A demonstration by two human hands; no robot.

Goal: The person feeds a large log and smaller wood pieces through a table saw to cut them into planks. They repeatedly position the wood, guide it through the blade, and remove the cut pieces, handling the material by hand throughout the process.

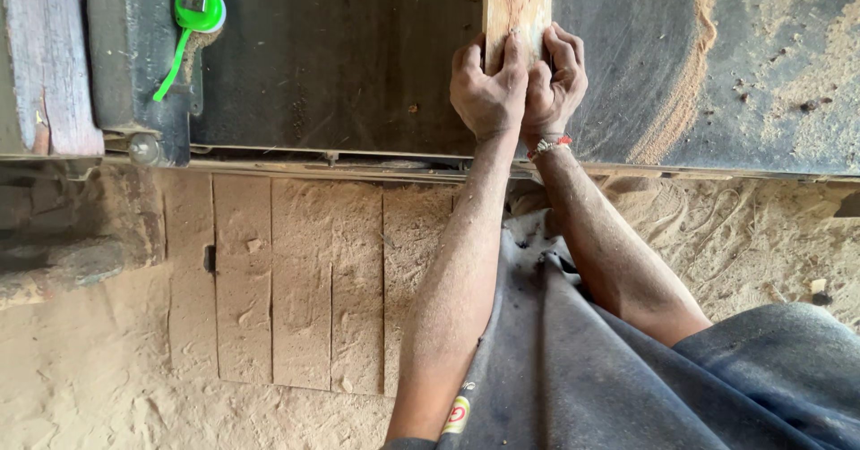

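Both hands are set on the near end of a wooden plank (517, 2) lying on the dark machine table (340, 65). Left hand (488, 87) and right hand (555, 78) are pressed together, fingers curled over the plank's end; how firm the hold is cannot be judged. A green tape measure (199, 9) lies well left.

Your surface (358, 65) is a dark, worn slab filling the top half of the view, its near edge running from nine o'clock to three o'clock. At twelve o'clock a pale wooden plank (517, 2) lies flat on it, running off the top edge. At eleven o'clock a green tape measure (199, 7) sits by the slab's left edge, its strap trailing towards you. Sawdust (685, 83) streaks the surface at one to two o'clock. Below, the floor (296, 280) shows dusty boards under sawdust.
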